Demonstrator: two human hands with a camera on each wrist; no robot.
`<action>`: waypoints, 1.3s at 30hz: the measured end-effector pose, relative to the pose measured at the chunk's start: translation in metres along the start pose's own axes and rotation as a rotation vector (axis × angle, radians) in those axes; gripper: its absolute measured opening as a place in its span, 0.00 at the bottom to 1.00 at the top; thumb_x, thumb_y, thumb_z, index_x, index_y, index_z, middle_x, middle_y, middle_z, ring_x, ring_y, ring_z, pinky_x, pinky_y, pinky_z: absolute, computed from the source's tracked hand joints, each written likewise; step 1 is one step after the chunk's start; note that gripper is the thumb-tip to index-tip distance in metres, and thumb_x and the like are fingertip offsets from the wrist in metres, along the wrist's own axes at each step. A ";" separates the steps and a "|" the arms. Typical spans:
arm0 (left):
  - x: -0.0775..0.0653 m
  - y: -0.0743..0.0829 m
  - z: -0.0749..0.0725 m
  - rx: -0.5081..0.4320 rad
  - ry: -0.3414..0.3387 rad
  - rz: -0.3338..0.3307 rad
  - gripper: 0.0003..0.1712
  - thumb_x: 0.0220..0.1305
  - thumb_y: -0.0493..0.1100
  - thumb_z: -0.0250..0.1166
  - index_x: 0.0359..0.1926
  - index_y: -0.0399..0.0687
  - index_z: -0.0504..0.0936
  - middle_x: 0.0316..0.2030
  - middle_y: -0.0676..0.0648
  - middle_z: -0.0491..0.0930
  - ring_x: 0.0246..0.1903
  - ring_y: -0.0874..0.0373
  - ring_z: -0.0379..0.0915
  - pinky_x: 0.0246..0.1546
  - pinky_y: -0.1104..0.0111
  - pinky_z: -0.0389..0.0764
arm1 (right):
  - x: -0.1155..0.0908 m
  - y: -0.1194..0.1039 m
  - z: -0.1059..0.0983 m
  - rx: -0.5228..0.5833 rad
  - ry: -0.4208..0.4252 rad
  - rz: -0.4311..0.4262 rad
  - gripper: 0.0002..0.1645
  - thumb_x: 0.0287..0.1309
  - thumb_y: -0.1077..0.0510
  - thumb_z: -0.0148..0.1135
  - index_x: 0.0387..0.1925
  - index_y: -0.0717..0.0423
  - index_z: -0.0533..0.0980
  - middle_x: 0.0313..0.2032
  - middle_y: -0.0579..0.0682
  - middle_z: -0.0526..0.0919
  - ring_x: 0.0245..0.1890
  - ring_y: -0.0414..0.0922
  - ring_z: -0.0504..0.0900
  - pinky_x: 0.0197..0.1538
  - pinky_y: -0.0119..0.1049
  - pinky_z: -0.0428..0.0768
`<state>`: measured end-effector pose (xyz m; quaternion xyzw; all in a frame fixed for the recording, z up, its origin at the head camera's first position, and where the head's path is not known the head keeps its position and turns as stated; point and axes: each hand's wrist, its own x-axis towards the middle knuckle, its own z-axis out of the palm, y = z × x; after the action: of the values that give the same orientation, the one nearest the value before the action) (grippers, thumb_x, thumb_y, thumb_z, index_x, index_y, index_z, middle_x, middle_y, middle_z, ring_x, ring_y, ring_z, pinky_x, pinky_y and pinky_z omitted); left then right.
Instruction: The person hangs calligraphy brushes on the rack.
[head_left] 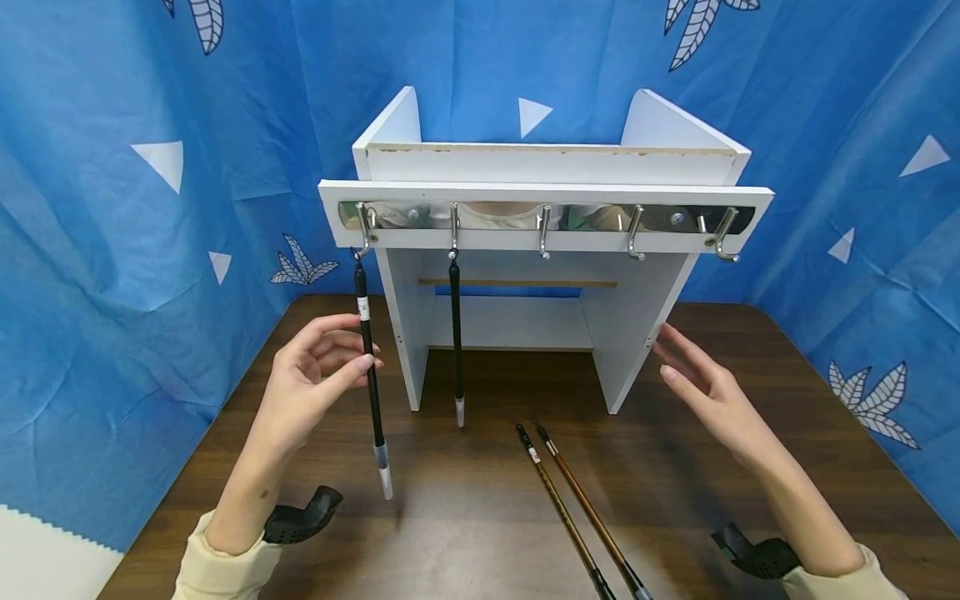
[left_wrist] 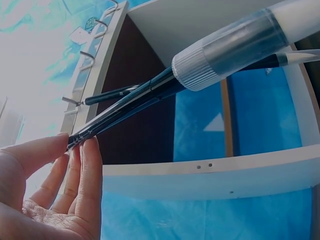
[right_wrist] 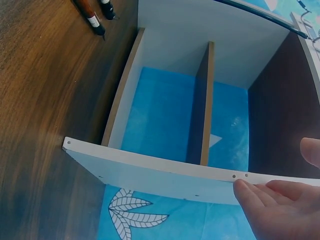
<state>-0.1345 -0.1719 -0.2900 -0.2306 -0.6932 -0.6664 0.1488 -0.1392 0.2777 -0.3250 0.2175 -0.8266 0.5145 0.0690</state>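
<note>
Between thumb and fingertips, my left hand (head_left: 315, 362) pinches the black handle of a writing brush (head_left: 373, 396) at the left end of the rack. Its looped top is at the leftmost hook (head_left: 363, 229), and a clear cap (left_wrist: 225, 50) covers the tip, large in the left wrist view. From the second hook (head_left: 453, 229) hangs another black, capped brush (head_left: 457, 333). My right hand (head_left: 712, 396) has its fingers extended, fingertips at the right side panel (right_wrist: 150, 162) of the white shelf unit (head_left: 547, 162). It holds nothing.
Two brown-handled brushes (head_left: 559, 504) lie slanted on the dark wooden table (head_left: 465, 533), in front of the unit. The other metal hooks (head_left: 544, 232) on the front rail carry nothing. A blue patterned cloth (head_left: 247, 150) hangs behind and at the sides.
</note>
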 end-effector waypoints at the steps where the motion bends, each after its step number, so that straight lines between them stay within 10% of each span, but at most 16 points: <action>1: 0.000 0.000 0.000 -0.001 0.000 0.000 0.24 0.56 0.22 0.61 0.55 0.34 0.72 0.35 0.38 0.77 0.33 0.48 0.80 0.31 0.65 0.82 | 0.000 0.000 0.000 0.001 -0.001 -0.003 0.34 0.69 0.65 0.46 0.72 0.56 0.48 0.69 0.61 0.52 0.64 0.38 0.61 0.53 0.20 0.67; 39: 0.007 -0.016 -0.002 0.052 0.010 -0.067 0.24 0.58 0.26 0.63 0.56 0.36 0.72 0.35 0.42 0.76 0.34 0.53 0.79 0.32 0.63 0.82 | -0.002 0.000 0.001 -0.011 0.002 0.008 0.33 0.69 0.63 0.45 0.72 0.57 0.48 0.68 0.62 0.53 0.63 0.36 0.61 0.52 0.21 0.68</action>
<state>-0.1491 -0.1735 -0.2994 -0.2002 -0.7171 -0.6537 0.1357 -0.1372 0.2779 -0.3262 0.2133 -0.8303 0.5103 0.0688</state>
